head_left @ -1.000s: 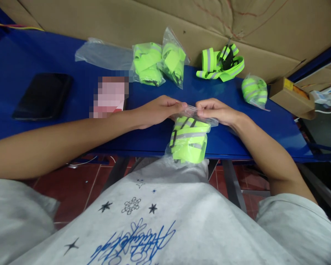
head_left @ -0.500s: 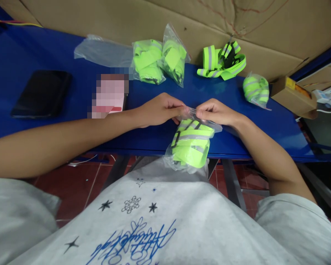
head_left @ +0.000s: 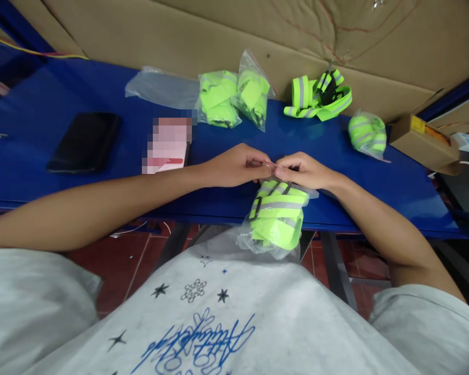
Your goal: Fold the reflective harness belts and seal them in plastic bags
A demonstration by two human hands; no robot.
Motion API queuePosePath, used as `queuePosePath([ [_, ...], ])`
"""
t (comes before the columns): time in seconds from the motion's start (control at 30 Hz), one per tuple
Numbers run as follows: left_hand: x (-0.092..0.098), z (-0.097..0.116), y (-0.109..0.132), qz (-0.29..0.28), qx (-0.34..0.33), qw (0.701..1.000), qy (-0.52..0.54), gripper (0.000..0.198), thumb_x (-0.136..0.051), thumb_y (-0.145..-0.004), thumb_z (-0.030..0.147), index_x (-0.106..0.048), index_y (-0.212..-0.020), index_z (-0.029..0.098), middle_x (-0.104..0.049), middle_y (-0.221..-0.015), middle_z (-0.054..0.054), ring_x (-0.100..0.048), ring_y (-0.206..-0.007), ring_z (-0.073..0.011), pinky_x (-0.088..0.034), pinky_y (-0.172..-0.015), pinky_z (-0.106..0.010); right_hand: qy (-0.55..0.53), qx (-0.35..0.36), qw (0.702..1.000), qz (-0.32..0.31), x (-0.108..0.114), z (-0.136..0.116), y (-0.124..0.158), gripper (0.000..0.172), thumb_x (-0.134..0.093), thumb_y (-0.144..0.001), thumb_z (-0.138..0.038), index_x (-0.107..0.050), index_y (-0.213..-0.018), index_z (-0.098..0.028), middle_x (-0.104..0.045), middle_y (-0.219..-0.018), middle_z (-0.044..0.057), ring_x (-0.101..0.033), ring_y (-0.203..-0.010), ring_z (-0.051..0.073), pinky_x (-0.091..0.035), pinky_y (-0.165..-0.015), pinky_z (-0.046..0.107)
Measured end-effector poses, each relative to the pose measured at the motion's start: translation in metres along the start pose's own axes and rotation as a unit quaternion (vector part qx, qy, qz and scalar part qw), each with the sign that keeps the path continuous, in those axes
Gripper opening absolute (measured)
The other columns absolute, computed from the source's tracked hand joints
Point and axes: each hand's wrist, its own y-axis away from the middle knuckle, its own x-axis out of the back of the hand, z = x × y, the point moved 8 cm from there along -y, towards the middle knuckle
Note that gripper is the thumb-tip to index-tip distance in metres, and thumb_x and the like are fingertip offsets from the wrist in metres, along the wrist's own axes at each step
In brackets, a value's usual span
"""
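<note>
A clear plastic bag (head_left: 242,237) with a folded neon-yellow reflective strap (head_left: 277,224) inside hangs at the front edge of the blue table. My left hand (head_left: 244,165) pinches the bag's top edge between thumb and fingers. Close beside it, my right hand (head_left: 307,171) pinches the same edge, the two thumbs nearly touching. A thin red line of the bag's seal shows between them. Dark strap parts are visible through the plastic.
Behind my hands lie two bagged straps (head_left: 219,99), a loose strap (head_left: 303,94), another bagged strap (head_left: 367,133) and a cardboard box (head_left: 422,143). Leftward are a flat plastic bag (head_left: 162,88), a phone (head_left: 170,146) and a black case (head_left: 85,141).
My hands have come closer together along the bag's top edge. The whole view has shifted, so the table and its objects appear lower and mostly further right.
</note>
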Motion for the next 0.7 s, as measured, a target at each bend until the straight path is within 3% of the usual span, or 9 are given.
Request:
queuePosePath([
  [0.1, -0.001, -0.001, 0.002, 0.013, 0.000, 1.000, 0.005, 0.049, -0.074, -0.089, 0.058, -0.076, -0.098, 0.010, -0.077, -0.082, -0.006, -0.068, -0.071, -0.0111, -0.047, -0.064, -0.018, -0.006, -0.016, 1.000, -0.009, 0.000, 0.002, 0.002, 0.059, -0.060, -0.100, -0.064, -0.052, -0.068, -0.016, -0.040, -0.063, -0.004, -0.035, -0.060, 0.007, -0.028, -0.052, 0.021],
  [0.27, -0.003, -0.004, 0.001, -0.002, 0.006, 0.999, 0.047, 0.036, -0.073, -0.092, 0.047, -0.069, -0.096, 0.012, -0.076, -0.078, -0.006, -0.072, -0.070, -0.0119, -0.054, -0.066, -0.018, -0.040, -0.020, 0.998, -0.033, -0.005, 0.006, 0.004, 0.054, -0.062, -0.100, -0.060, -0.058, -0.071, -0.015, -0.040, -0.061, -0.005, -0.035, -0.057, 0.007, -0.028, -0.051, 0.022],
  [0.4, 0.002, -0.002, 0.003, 0.031, 0.009, 0.999, 0.038, 0.030, -0.070, -0.094, 0.044, -0.065, -0.091, 0.014, -0.075, -0.078, -0.006, -0.070, -0.068, -0.0127, -0.055, -0.059, -0.018, -0.032, -0.006, 0.999, 0.004, -0.001, 0.004, 0.002, 0.060, -0.064, -0.098, -0.062, -0.047, -0.062, -0.018, -0.037, -0.057, -0.006, -0.032, -0.055, 0.007, -0.025, -0.050, 0.022],
  [0.6, 0.004, -0.002, 0.003, 0.034, 0.024, 0.999, 0.026, 0.026, -0.065, -0.096, 0.040, -0.063, -0.091, 0.015, -0.075, -0.079, -0.007, -0.070, -0.065, -0.0132, -0.054, -0.049, -0.017, -0.085, -0.034, 0.993, 0.072, 0.008, 0.008, -0.001, 0.045, -0.080, -0.087, -0.058, -0.063, -0.084, -0.016, -0.056, -0.066, -0.005, -0.044, -0.057, 0.008, -0.033, -0.053, 0.021],
  [0.7, 0.005, -0.008, 0.000, 0.035, 0.045, 0.997, 0.052, 0.024, -0.068, -0.094, 0.037, -0.064, -0.091, 0.013, -0.075, -0.078, -0.008, -0.069, -0.064, -0.0133, -0.053, -0.046, -0.017, -0.108, -0.049, 0.989, 0.087, 0.009, 0.012, -0.001, 0.044, -0.083, -0.085, -0.055, -0.063, -0.084, -0.016, -0.058, -0.065, -0.004, -0.045, -0.055, 0.008, -0.033, -0.051, 0.021],
])
